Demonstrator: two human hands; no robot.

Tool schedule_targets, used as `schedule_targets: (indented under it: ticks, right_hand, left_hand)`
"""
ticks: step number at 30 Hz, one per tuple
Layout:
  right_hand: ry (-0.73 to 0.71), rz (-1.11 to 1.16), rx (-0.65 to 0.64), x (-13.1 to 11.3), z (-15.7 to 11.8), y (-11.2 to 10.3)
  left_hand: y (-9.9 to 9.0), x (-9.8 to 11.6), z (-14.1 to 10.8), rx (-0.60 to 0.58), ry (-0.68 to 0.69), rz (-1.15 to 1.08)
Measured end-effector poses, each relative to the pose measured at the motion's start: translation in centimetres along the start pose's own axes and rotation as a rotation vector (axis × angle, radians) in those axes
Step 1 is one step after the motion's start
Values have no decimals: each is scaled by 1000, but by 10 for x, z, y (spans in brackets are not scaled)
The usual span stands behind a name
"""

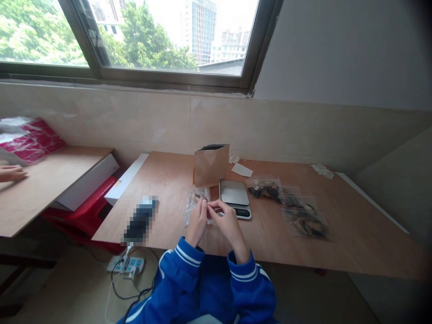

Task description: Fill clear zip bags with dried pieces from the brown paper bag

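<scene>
My left hand (198,218) and my right hand (227,220) meet over the front middle of the table, their fingertips pinched together. Between and behind them shows a small clear plastic bag (189,208), its top at my fingers; a bit of something pale and dark shows in it near the fingertips. Just right of the bag sits a flat kitchen scale (234,193) with a bare metal plate and a dark button panel, close to my right hand. An upright brown paper pouch (211,167), its mouth gaping, stands behind my hands.
Several clear bags of dark dried pieces (307,221) lie to the right. A white paper slip (242,169) is behind the scale. On the left are a blurred phone (141,220), a floor power strip (135,265) with cables, and another person's hand (12,173) at a neighbouring table.
</scene>
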State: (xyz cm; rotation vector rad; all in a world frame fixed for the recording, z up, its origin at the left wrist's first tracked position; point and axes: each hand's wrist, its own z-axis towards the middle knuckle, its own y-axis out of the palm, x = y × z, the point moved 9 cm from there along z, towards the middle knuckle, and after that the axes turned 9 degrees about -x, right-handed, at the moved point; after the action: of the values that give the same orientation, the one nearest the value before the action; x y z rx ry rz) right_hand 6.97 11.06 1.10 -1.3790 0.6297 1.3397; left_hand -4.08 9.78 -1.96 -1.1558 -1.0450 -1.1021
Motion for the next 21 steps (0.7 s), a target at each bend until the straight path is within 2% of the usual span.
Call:
schedule_targets:
  ticks: [7,11,13,17,21]
  right_hand:
    - [55,-54,7,-6,-2,1]
    - [45,-31,84,-5,-3,-3]
    - [58,-53,203,3,-5,-16]
    - [132,-35,505,26,-17,-59]
    - [100,77,532,29,-17,-71]
  left_hand:
    - [1,3,0,-87,36,65]
    - [5,12,-2,-141,88,97]
    - [-1,15,-2,-117,96,124]
    - [-28,11,-3,17,44,179]
    - [-30,-1,3,-12,37,117]
